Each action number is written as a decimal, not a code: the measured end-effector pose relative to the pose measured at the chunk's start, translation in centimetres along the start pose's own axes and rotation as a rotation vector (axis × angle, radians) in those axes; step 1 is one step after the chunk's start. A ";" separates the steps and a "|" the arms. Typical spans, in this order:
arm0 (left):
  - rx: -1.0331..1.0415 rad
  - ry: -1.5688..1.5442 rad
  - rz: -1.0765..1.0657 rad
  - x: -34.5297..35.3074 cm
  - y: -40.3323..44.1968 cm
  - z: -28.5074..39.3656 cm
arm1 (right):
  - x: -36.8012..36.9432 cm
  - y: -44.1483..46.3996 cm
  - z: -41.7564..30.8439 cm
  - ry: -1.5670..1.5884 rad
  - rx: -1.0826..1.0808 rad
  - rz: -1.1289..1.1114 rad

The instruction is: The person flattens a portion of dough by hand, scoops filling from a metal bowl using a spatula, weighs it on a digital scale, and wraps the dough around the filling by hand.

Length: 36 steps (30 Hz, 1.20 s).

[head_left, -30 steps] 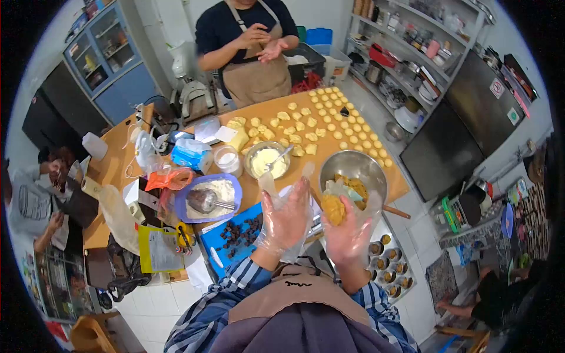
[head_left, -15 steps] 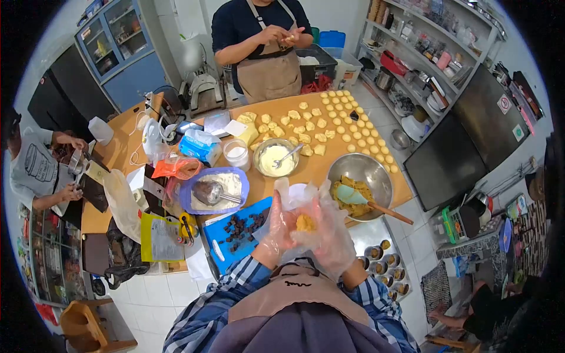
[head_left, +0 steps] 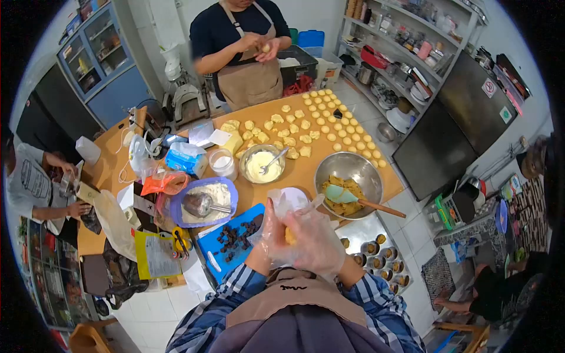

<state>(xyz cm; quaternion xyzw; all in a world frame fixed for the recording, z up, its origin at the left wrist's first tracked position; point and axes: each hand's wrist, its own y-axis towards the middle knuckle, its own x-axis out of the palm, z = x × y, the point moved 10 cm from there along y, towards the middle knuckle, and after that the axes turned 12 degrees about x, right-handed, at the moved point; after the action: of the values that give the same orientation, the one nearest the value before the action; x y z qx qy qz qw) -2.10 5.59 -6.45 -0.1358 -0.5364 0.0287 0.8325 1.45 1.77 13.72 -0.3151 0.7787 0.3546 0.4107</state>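
My left hand (head_left: 272,234) and my right hand (head_left: 316,242), both in clear plastic gloves, are closed together in front of my apron. Between them a lump of yellow dough (head_left: 290,236) shows only in part, the palms hiding the rest. Just ahead and right stands a steel bowl (head_left: 376,173) of yellow-brown mixture (head_left: 344,206), with a pale green spatula (head_left: 341,195) resting in it. Left of my hands, a blue cutting board (head_left: 220,265) carries dark chopped cubes (head_left: 234,240). Beyond my fingertips is a glass bowl (head_left: 246,170) of cream-coloured mixture with a spoon.
A tray of small filled molds (head_left: 379,259) lies at right. Dough pieces (head_left: 288,141) and rows of round balls (head_left: 348,130) cover the table's far side. A purple tub of flour (head_left: 215,194) stands left. One co-worker (head_left: 250,53) handles dough opposite; another person (head_left: 38,182) works at left.
My hands have closed together over the dough lump, which showed more openly before; my right hand has moved left across it. The view has shifted slightly.
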 end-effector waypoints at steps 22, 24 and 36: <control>0.631 0.268 0.039 4.4 -1.8 6.7 | 8.4 -2.6 11.0 2.149 0.603 0.390; 0.585 0.127 0.126 2.6 -1.3 5.9 | 7.2 -1.9 10.3 1.643 0.477 0.374; 0.210 -0.284 0.032 5.0 -0.3 2.7 | 1.1 -0.2 3.5 0.168 0.050 0.170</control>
<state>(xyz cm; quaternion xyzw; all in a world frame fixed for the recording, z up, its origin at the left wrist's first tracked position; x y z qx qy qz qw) -2.41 6.77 -0.89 -0.0510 -0.6402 0.1166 0.7576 2.56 4.29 11.21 -0.2661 0.8429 0.3409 0.3201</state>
